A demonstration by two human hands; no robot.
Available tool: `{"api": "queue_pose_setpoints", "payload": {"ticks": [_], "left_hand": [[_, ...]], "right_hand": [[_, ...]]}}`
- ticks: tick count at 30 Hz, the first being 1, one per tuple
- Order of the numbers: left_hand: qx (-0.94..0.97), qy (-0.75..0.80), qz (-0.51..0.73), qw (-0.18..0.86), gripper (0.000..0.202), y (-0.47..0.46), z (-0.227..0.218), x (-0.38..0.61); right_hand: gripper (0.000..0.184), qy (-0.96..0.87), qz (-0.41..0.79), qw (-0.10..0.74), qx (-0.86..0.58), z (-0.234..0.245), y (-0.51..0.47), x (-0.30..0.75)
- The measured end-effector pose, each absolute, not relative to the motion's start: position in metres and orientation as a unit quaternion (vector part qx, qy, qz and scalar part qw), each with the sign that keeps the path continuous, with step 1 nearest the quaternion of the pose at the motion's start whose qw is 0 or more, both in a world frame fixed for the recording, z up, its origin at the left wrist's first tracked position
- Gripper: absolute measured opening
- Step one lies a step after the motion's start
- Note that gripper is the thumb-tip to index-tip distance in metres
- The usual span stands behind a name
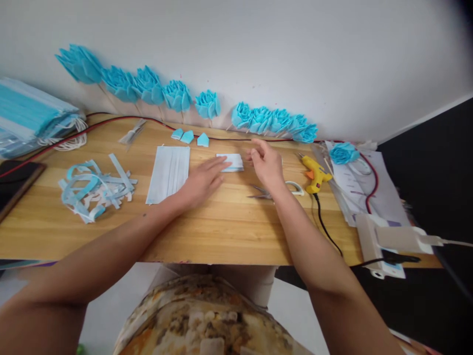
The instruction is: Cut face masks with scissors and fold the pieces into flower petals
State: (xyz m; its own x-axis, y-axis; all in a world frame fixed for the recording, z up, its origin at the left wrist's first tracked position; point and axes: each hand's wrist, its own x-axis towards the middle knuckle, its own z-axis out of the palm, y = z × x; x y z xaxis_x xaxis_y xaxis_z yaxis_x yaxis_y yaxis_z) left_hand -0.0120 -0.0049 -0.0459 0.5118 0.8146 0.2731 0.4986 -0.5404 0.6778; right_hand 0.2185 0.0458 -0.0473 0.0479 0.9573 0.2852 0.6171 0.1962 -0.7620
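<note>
My left hand lies flat and open, its fingertips on the left part of a small folded piece of pale blue face mask. Just right of that piece, my right hand is raised with loosely bent fingers, thumb and forefinger apart. Its fingertips are slightly blurred, and I see nothing held in them. An unfolded pleated face mask lies left of my left hand, partly under it. Scissors with white handles rest under my right wrist, partly hidden. Three cut blue pieces lie behind the mask.
Blue flowers on sticks lean along the wall. Left are stacked masks, a phone and cut strips. Right are a yellow glue gun, another blue flower, papers and a power strip with cords.
</note>
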Motion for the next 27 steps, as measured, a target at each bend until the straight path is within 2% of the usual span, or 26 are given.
{"api": "queue_pose_setpoints", "payload": {"ticks": [3, 7, 9, 12, 17, 22, 24, 27], "left_hand": [[0.688, 0.418, 0.411, 0.427, 0.054, 0.000, -0.043, -0.017], [0.509, 0.393, 0.451, 0.618, 0.063, 0.006, -0.041, -0.022], [0.470, 0.376, 0.445, 0.663, 0.064, 0.008, -0.040, -0.022], [0.472, 0.363, 0.433, 0.677, 0.063, 0.009, -0.042, -0.019], [0.548, 0.382, 0.420, 0.614, 0.062, 0.005, -0.045, -0.019], [0.733, 0.444, 0.404, 0.320, 0.058, 0.003, -0.042, -0.025], [0.787, 0.430, 0.372, 0.238, 0.053, 0.002, -0.042, -0.023], [0.852, 0.391, 0.302, 0.174, 0.048, 0.000, -0.044, -0.016]], "right_hand": [[0.047, -0.660, 0.203, 0.392, -0.608, -0.051, 0.049, 0.224], [0.052, -0.633, 0.271, 0.409, -0.599, -0.054, 0.051, 0.226], [0.055, -0.601, 0.341, 0.419, -0.589, -0.053, 0.049, 0.223], [0.058, -0.553, 0.424, 0.423, -0.579, -0.048, 0.045, 0.217], [0.057, -0.555, 0.418, 0.397, -0.600, -0.038, 0.040, 0.211], [0.038, -0.690, 0.175, 0.361, -0.602, -0.028, 0.034, 0.213], [0.031, -0.726, 0.133, 0.354, -0.574, -0.025, 0.031, 0.211], [0.025, -0.767, 0.128, 0.319, -0.541, -0.023, 0.027, 0.206]]}}
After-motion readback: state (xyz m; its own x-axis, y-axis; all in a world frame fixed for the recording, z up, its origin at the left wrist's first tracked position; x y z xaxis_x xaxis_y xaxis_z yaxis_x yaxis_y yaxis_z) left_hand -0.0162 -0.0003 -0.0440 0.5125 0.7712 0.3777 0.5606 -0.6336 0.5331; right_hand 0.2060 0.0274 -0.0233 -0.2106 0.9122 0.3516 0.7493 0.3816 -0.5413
